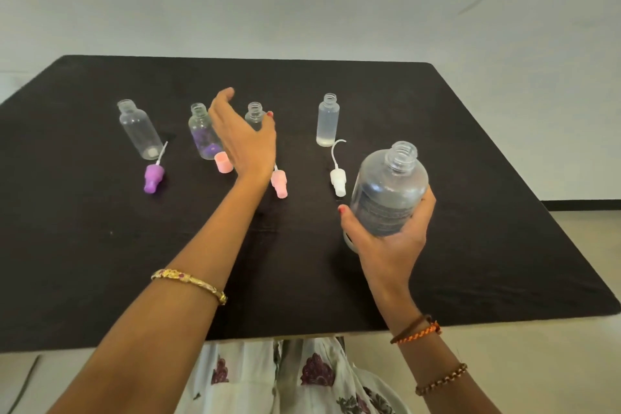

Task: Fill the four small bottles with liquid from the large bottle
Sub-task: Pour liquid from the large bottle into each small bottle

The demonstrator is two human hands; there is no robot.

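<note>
Four small uncapped bottles stand in a row on the black table (100,245). The leftmost clear bottle (139,129) and the purple-marked bottle (201,133) sit left of my left hand (247,138). That hand is spread with straight fingers right in front of the third small bottle (254,114), hiding its body; contact cannot be told. The frosted fourth bottle (327,121) shows a little liquid at its bottom. My right hand (389,242) grips the large open bottle (389,191), upright and tilted slightly, near the table's right side.
Removed tops lie in front of the bottles: a purple spray pump (154,177), a pink cap (223,162), a pink pump (279,182) and a white pump (337,178) with a curved tube. The table's near edge lies just above my patterned clothing.
</note>
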